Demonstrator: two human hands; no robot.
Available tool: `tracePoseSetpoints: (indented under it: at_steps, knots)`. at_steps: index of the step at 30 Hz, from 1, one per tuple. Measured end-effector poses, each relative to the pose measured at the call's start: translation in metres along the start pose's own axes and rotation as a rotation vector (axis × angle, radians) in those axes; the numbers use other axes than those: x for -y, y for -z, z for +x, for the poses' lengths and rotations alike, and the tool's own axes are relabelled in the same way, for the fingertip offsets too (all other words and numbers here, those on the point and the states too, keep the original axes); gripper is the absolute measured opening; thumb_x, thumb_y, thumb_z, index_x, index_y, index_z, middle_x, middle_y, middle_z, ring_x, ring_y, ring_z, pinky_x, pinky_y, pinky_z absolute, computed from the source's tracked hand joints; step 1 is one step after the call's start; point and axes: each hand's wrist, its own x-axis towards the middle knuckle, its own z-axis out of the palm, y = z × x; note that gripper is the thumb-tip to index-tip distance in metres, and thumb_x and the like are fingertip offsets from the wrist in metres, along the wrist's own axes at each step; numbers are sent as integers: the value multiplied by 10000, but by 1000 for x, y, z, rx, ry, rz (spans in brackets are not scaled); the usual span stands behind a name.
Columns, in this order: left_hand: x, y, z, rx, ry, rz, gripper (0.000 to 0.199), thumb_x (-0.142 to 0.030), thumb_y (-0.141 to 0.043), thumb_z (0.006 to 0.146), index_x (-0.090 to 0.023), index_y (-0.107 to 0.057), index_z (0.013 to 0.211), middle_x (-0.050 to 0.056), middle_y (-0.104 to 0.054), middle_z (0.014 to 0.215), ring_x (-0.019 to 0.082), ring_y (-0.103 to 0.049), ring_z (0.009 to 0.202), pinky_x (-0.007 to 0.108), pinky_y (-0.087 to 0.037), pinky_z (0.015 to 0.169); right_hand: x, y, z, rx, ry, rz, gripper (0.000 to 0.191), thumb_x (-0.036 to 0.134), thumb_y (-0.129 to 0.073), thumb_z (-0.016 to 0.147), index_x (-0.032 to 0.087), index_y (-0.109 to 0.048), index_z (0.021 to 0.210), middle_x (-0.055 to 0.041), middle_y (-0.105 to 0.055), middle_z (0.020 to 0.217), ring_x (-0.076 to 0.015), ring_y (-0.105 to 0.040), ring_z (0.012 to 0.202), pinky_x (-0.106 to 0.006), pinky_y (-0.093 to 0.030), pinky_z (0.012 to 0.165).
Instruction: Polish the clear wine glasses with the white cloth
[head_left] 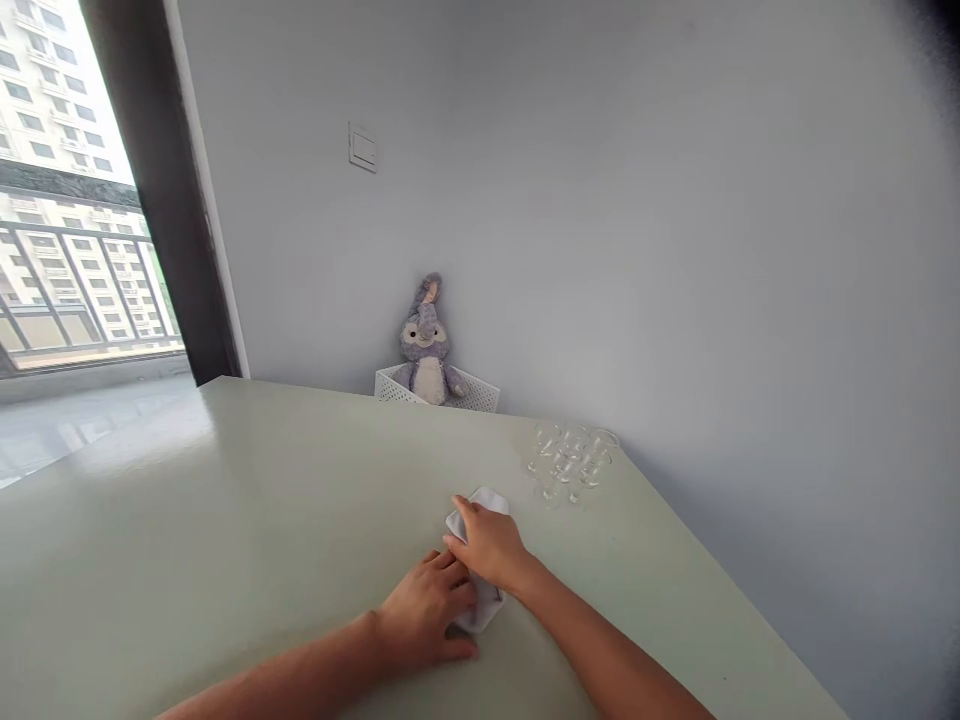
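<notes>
A white folded cloth lies on the pale green tabletop, largely covered by my two hands. My right hand rests across its upper middle, index finger and thumb stretched to the left and apart; its other fingers are hidden. Lower down, my left hand reaches in from the left, its fingers spread over the cloth's near part and its thumb out to the side. The left fingertips lie just below the right thumb. Whether any cloth is pinched under the hands does not show.
Several small clear glasses stand near the table's far right corner, ahead of my right hand. Behind the far edge, a grey plush toy sits in a white perforated basket. Grey walls rise behind; a window opens at left.
</notes>
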Motion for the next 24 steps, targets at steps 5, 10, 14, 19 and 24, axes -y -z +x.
tracePoseSetpoints:
  at_steps: [5,10,14,19,24]
  knots:
    - [9,12,1,4,114,36,207,-85,-464,697,-229,-583,788,20,-582,801,172,-495,791,309,-368,733,-7,0,28,-12,-100,-2,118,187,-485,702,188,-589,760,-33,-636,672,-178,-597,671,-261,-394,612]
    - [40,44,1,-360,379,28,268,-37,-376,693,-215,-568,750,49,-575,867,191,-492,854,321,-390,760,-34,40,-3,-256,-212,416,219,309,-365,801,191,-525,895,1,-591,663,-130,-529,507,-221,-364,460]
    - [53,56,-1,-608,506,83,295,-80,-345,773,-228,-531,947,47,-546,1024,203,-471,964,343,-391,832,-59,47,-58,-123,-296,433,229,405,-465,755,228,-541,878,47,-528,550,-132,-482,435,-240,-351,450]
    - [49,42,-1,-498,491,77,174,-294,-470,807,-237,-514,966,36,-530,962,201,-486,907,338,-412,790,-69,44,-90,-47,-315,128,236,358,-438,790,251,-570,954,-3,-612,723,-164,-553,589,-271,-413,551]
    - [53,26,-3,-333,524,84,405,-317,-603,694,-273,-486,1079,30,-473,1110,210,-468,999,358,-377,874,-49,29,-76,-39,128,-78,426,132,-515,721,284,-552,1118,-45,-553,1140,-228,-494,1039,-334,-411,830]
